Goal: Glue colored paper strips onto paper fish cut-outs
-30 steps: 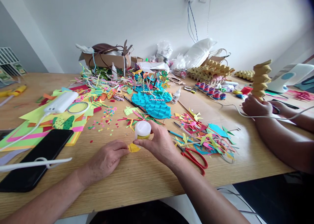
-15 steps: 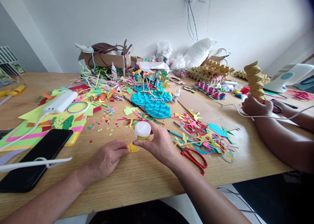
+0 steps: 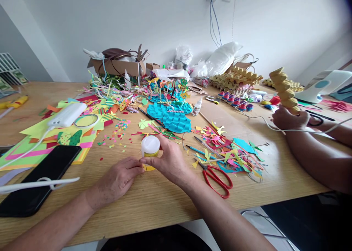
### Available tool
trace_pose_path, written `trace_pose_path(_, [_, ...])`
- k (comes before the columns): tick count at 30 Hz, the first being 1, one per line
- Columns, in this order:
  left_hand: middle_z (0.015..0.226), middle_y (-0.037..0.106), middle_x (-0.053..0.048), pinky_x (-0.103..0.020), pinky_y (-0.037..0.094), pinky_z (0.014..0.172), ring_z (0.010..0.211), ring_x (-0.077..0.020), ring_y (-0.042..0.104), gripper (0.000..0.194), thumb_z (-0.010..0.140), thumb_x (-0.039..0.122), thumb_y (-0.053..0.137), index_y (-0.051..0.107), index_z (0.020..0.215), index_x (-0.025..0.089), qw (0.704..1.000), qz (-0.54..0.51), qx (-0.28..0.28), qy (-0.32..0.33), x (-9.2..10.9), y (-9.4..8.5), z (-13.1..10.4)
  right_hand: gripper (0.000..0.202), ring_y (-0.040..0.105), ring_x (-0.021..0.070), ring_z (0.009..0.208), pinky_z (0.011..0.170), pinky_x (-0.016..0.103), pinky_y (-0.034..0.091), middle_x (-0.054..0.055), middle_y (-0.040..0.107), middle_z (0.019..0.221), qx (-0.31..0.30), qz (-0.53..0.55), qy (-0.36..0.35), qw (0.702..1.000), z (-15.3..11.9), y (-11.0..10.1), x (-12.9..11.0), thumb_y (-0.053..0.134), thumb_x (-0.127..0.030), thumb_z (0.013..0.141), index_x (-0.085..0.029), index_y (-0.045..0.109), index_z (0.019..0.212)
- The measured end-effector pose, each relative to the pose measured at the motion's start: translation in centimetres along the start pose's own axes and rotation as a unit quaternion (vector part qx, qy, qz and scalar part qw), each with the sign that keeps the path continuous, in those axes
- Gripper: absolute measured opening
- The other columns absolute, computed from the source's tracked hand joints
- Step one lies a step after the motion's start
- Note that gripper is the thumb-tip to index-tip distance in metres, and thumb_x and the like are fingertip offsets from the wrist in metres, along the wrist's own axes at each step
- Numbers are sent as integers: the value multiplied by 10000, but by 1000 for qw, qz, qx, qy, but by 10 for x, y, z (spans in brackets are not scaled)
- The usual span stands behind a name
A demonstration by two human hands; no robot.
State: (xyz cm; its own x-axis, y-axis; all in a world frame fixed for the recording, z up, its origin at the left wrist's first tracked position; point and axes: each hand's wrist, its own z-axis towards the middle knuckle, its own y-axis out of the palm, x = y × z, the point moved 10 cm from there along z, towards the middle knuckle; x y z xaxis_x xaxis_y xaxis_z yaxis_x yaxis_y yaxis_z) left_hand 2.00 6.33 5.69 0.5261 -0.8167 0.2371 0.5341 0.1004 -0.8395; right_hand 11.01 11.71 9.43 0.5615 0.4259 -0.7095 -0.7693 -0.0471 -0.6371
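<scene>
My right hand point(image 3: 172, 159) grips a small round plastic piece point(image 3: 150, 145) with a whitish top and yellow below; its exact kind is not clear. Thumb and fingers wrap its sides, low over the table. Under it lies a small yellow paper cutout point(image 3: 150, 168), mostly covered now. My left hand point(image 3: 121, 177) is closed at the left edge of this cutout, fingertips pinching it. Right of my right hand rest red-handled scissors point(image 3: 220, 181), amid paper scraps point(image 3: 231, 152).
A black phone point(image 3: 41, 179), white power bank point(image 3: 67, 114) and coloured paper point(image 3: 16, 148) lie left. Blue paper decorations point(image 3: 176, 121) and a glue bottle point(image 3: 197, 107) stand ahead. At right, another person's hands point(image 3: 291, 119) hold a stacked egg-carton piece point(image 3: 286, 89).
My right hand has moved left with the round plastic piece, bringing it over the yellow cutout. My left hand stays put. The other person's egg-carton stack has tilted left.
</scene>
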Motion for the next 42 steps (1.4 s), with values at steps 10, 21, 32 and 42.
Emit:
trace_pose_path(10, [914,637,-65,-297,518,763,875,-166,590,334,787,10,364,627,919,168,1000,6,-11,-2,-1,2,1,320,529,160,679,579,239,352,6,602,749,10,-21,5,1000,2,-4,4,695,-406,651,-175,558,825])
trace_pose_path(21, [902,634,-69,-286,521,747,858,-164,595,317,791,5,369,621,912,155,1000,12,-14,1,1,1,1,332,521,155,660,559,233,334,-1,592,728,22,-20,11,999,0,-11,7,712,-404,633,-168,554,804])
trace_pose_path(32, [951,627,-58,-306,508,801,936,-168,575,311,805,14,369,604,937,169,1000,13,-1,15,2,2,1,339,540,165,705,594,245,370,26,611,799,22,-12,-31,999,6,5,-4,672,-408,672,-168,564,886])
trace_pose_path(42, [965,617,-65,-310,504,786,920,-172,568,297,818,24,381,592,973,165,1000,-6,-13,7,-3,5,-3,356,552,170,721,613,248,380,32,623,811,2,-1,-24,1000,3,5,-6,688,-405,664,-156,570,889])
